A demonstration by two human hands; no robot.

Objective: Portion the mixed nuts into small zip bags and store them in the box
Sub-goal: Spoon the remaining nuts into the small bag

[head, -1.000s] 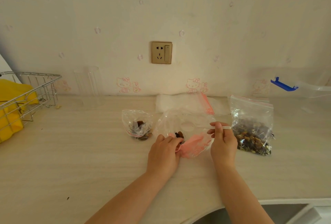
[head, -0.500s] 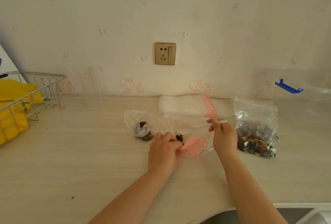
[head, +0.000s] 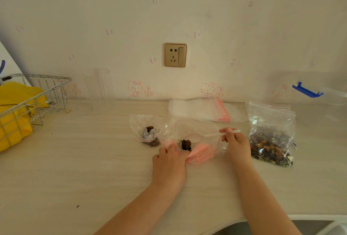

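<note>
Filling step, by my read: small bag [head: 195,140] at frame centre on table [head: 93,169], few nuts [head: 185,144] inside. Your left hand [head: 170,161] pinches bag mouth; right hand [head: 237,143] holds spoon [head: 210,134], seemingly empty. Next: scoop from big nut bag [head: 271,133], right. Count: one filled bag [head: 148,131], one stack of empties [head: 202,109], one box [head: 330,95] upper right.

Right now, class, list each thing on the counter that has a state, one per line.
Left hand: gripping the small bag's mouth.
Right hand: pinching the spoon.
Spoon: empty, inside the small bag.
Small bag: open, few nuts in.
Portioned bag: lying beside it.
Big nut bag: upright, part full.
</note>
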